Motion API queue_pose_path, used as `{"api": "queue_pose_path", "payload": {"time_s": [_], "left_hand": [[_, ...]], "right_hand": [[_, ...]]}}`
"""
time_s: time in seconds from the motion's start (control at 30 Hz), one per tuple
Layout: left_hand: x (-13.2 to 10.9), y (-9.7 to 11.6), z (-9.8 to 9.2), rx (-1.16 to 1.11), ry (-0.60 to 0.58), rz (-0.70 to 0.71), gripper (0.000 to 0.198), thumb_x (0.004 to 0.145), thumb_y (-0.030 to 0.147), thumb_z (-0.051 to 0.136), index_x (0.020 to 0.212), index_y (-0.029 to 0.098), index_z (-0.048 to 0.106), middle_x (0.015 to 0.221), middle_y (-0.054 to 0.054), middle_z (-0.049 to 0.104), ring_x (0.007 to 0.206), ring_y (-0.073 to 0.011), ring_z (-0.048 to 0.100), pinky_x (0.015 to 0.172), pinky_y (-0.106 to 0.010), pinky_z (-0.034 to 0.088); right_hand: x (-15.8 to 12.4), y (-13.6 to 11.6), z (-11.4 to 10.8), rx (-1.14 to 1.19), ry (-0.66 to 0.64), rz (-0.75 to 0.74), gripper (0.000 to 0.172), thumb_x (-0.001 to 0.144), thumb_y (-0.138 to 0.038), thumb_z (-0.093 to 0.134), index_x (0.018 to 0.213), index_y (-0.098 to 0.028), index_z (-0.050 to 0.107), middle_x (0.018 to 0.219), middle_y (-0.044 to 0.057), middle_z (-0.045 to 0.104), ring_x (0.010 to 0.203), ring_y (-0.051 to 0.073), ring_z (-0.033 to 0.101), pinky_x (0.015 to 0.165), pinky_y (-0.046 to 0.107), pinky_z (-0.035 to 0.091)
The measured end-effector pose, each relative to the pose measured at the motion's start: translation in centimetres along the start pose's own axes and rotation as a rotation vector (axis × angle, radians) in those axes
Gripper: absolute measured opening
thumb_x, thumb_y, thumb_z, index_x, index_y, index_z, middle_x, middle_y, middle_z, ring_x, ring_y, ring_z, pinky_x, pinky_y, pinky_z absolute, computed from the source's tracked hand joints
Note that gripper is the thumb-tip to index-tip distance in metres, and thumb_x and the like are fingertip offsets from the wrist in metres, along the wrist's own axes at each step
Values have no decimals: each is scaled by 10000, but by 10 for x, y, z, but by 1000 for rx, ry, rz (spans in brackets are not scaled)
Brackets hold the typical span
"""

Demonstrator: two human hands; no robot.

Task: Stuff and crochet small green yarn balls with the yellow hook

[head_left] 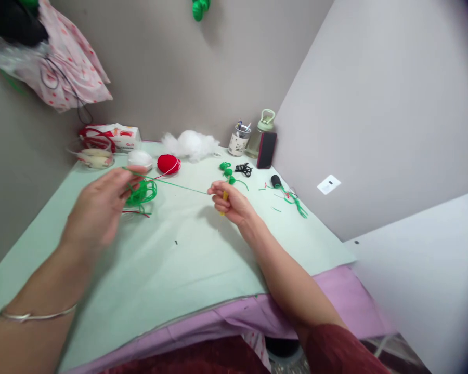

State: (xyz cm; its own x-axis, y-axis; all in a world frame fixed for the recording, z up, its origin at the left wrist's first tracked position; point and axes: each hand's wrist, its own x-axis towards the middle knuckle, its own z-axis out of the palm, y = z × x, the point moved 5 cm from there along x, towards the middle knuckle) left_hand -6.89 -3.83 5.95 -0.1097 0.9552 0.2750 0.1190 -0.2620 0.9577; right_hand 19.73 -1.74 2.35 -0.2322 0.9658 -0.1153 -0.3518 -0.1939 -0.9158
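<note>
While a green strand [179, 185] runs taut, the left hand [101, 200], at nine o'clock, holds it half-closed; the right hand [229, 201], near centre, grips a yellow tool [225, 196], perhaps a hook. Green pieces [228, 172] at twelve look formed; the loose yarn [142, 193] at nine lies unworked.

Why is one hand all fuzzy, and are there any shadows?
In the head view, the left hand looks blurry, perhaps motion blur, while the right hand is clearer; in the same head view, a soft shadow falls on the table near the right hand, and the picture's top right corner goes dark.
</note>
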Motion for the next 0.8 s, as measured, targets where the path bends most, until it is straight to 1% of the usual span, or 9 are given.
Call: {"api": "queue_pose_path", "payload": {"time_s": [0.07,0.17,0.3,0.33,0.37,0.43,0.5,0.67,0.8], "left_hand": [[-3,0,0,266,-24,90,160,878,364,728,961,239,784,1145,-68,778,1219,-348,625,1180,-585,369],[-14,0,3,407,18,164,75,785,276,800,761,246,735,1180,-82,758,1364,-392,520,1262,-594,199],[-42,18,12,345,231,331,173,841,240,776,760,257,624,1121,-63,734,1118,-283,626,1054,-462,453],[-49,18,18,206,214,286,127,836,244,784,841,255,657,1064,-48,720,978,-241,644,896,-400,509],[-54,13,31,52,93,158,158,826,259,807,936,255,692,963,-14,706,809,-190,621,776,-347,509],[-71,-5,72,-292,-364,-264,199,823,318,838,978,238,743,694,37,650,597,-140,541,624,-292,452],[-84,-12,94,-389,-510,-389,275,839,433,817,875,163,786,598,-7,642,538,-159,565,545,-302,441],[-81,-25,99,-632,-322,-488,236,883,370,728,1010,186,805,1082,-111,790,1014,-227,724,883,-345,570],[-70,-29,85,-728,-147,-480,194,874,373,761,990,220,787,1103,-61,768,1021,-170,702,971,-312,544]], "right_hand": [[5,-2,-10,22,56,-14,239,731,-321,786,775,-200,585,673,-67,643,455,30,98,419,211,57],[5,-1,-11,25,80,-21,274,688,-319,852,786,-178,639,713,-34,683,459,19,112,418,218,63],[-2,-2,2,7,78,-58,334,643,-306,921,874,-162,728,815,20,766,467,13,114,419,227,85],[-5,-2,5,4,78,-74,349,631,-294,932,895,-167,741,834,24,781,468,12,111,419,228,87],[-7,-4,9,2,76,-89,357,624,-281,941,905,-174,748,846,25,792,467,11,112,419,229,88],[-13,-6,15,0,65,-116,351,629,-269,950,911,-187,757,850,21,803,463,10,120,422,231,91],[-20,-9,23,-27,23,-125,340,659,-286,950,933,-197,769,830,15,804,456,10,133,425,235,96],[-29,-6,36,-209,-126,-40,325,693,-352,943,919,-185,779,740,20,784,433,20,227,431,249,121],[-23,-2,33,-216,-49,-13,350,644,-378,948,850,-179,746,663,-1,750,445,22,170,441,253,104]]}}
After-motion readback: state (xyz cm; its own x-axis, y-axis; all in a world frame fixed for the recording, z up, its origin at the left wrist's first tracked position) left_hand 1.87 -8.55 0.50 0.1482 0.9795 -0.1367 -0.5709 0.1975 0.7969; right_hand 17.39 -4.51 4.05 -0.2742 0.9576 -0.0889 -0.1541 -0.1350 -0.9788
